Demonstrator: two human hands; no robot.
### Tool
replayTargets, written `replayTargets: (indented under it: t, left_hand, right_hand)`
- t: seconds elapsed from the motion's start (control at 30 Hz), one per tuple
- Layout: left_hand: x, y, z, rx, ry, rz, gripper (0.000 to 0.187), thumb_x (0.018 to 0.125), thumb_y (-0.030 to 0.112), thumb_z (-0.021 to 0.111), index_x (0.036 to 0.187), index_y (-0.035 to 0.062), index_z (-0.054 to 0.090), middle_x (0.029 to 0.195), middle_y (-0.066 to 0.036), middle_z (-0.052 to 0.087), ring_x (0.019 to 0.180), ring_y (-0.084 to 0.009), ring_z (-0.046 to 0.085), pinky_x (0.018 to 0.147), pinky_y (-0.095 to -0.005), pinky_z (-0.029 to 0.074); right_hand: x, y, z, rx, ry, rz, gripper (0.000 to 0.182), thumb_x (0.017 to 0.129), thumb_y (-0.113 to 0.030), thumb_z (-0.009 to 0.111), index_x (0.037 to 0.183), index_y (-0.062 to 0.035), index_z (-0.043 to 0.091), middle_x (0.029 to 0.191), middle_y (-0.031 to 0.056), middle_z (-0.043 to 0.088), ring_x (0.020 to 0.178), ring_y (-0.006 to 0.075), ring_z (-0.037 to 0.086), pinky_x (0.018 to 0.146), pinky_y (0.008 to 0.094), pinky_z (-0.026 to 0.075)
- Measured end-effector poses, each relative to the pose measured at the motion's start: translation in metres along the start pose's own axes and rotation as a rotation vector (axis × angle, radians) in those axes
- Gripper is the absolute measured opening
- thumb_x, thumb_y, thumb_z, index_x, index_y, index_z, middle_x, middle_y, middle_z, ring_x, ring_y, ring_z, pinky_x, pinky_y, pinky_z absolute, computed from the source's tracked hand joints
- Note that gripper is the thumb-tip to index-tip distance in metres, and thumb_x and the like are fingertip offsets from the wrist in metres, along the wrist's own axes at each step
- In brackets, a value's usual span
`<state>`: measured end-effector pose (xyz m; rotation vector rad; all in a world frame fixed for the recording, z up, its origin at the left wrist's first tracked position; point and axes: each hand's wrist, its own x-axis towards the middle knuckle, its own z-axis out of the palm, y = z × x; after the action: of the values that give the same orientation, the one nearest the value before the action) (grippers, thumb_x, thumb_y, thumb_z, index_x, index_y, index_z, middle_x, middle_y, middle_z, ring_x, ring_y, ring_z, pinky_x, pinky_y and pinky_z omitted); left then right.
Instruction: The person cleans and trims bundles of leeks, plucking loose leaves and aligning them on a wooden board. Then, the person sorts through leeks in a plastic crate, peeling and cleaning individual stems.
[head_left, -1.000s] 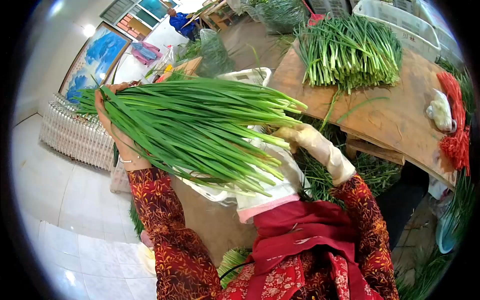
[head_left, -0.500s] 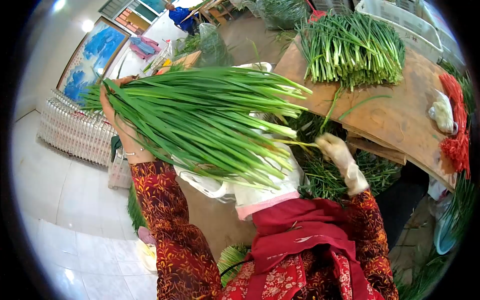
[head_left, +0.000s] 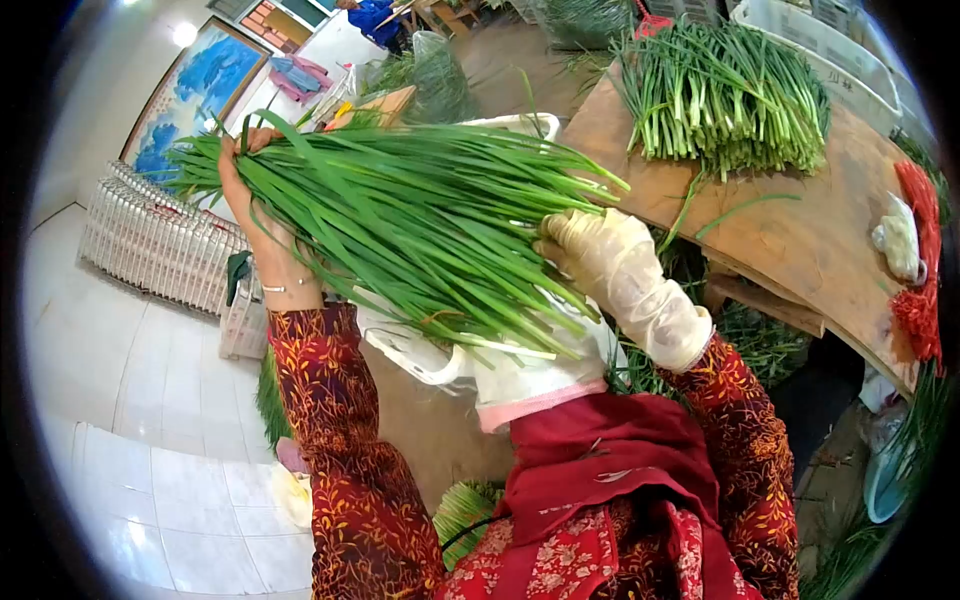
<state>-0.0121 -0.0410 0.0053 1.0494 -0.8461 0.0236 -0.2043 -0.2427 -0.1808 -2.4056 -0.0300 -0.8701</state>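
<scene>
A large loose bunch of garlic chives (head_left: 410,215) is spread across the middle of the view, leaf tips to the left and pale stem ends to the right. My bare left hand (head_left: 243,180) is closed round the bunch near the leafy end. At the stem ends, my right hand (head_left: 605,262), in a cream-coloured glove, has its fingers curled in against the stalks. Its fingertips are partly hidden by the chives. Below the bunch, a white cloth with a pink edge (head_left: 540,405) lies over my lap.
Trimmed chives (head_left: 725,105) are piled on a wooden board (head_left: 760,230) at right, with red ties (head_left: 915,270) and a small white bundle (head_left: 897,240) by its edge. Behind it stands a white crate (head_left: 830,60). A person in blue (head_left: 375,20) is far back.
My right hand has moved left and up from below the board's edge to the stem ends. The thin yellowish strand it pinched earlier no longer shows. My left hand keeps its hold.
</scene>
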Motion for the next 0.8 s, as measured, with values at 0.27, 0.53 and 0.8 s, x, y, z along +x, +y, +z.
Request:
replayTargets:
  t: [0.27, 0.53, 0.8]
  left_hand:
    - [-0.026, 0.019, 0.008, 0.476, 0.07, 0.033, 0.043, 0.093, 0.037, 0.032, 0.098, 0.0, 0.052, 0.093, -0.012, 0.056, 0.082, -0.0178, 0.055, 0.078, -0.0296, 0.046]
    - [-0.025, 0.012, -0.005, 0.299, -0.012, 0.0, 0.039, 0.093, 0.035, 0.034, 0.092, 0.0014, 0.053, 0.09, -0.009, 0.055, 0.083, -0.0173, 0.052, 0.08, -0.0297, 0.044]
    - [-0.027, -0.004, -0.01, 0.664, -0.165, 0.388, 0.026, 0.088, 0.023, 0.046, 0.101, 0.0008, 0.045, 0.089, -0.007, 0.051, 0.084, -0.0186, 0.05, 0.08, -0.0302, 0.042]
  right_hand:
    - [-0.14, 0.121, 0.043, -0.186, -0.873, 0.589, 0.037, 0.085, -0.037, 0.048, 0.1, -0.0043, 0.058, 0.09, 0.0144, 0.062, 0.083, 0.0263, 0.06, 0.074, 0.0323, 0.046]
    - [-0.08, 0.053, 0.05, 1.407, -0.413, 0.556, 0.053, 0.083, -0.038, 0.057, 0.121, -0.0014, 0.048, 0.103, 0.001, 0.056, 0.081, 0.0063, 0.049, 0.072, 0.0212, 0.04]
    - [-0.069, 0.03, 0.046, 1.523, -0.315, 0.6, 0.034, 0.084, -0.032, 0.059, 0.098, -0.002, 0.058, 0.077, -0.0025, 0.055, 0.064, 0.0041, 0.044, 0.056, 0.018, 0.034]
